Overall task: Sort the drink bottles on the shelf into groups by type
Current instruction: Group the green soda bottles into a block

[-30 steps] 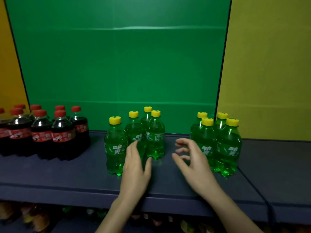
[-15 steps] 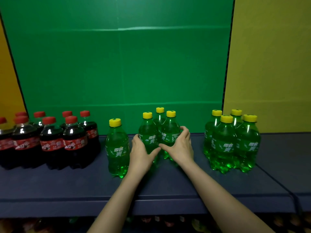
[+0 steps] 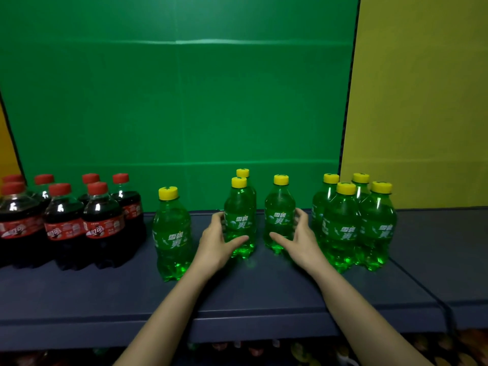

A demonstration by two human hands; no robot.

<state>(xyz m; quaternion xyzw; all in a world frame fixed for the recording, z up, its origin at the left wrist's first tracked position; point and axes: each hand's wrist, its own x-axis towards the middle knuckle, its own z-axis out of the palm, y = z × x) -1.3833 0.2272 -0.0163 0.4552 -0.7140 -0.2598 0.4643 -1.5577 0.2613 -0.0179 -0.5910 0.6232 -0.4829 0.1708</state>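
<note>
On the dark blue shelf (image 3: 264,294), the left hand (image 3: 217,243) curls fingers and thumb round a green plastic yellow-capped bottle (image 3: 239,207). The right hand (image 3: 299,240) likewise wraps its twin bottle (image 3: 280,207) at three o'clock of it (a gap between them). Red-capped dark cola bottles (image 3: 103,225) cluster at the shelf's nine o'clock.

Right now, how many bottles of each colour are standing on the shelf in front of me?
Cola bottles, red caps: 7 in view (the left edge of the picture may hide more)
Green bottles, yellow caps: 8
Total: 15
</note>
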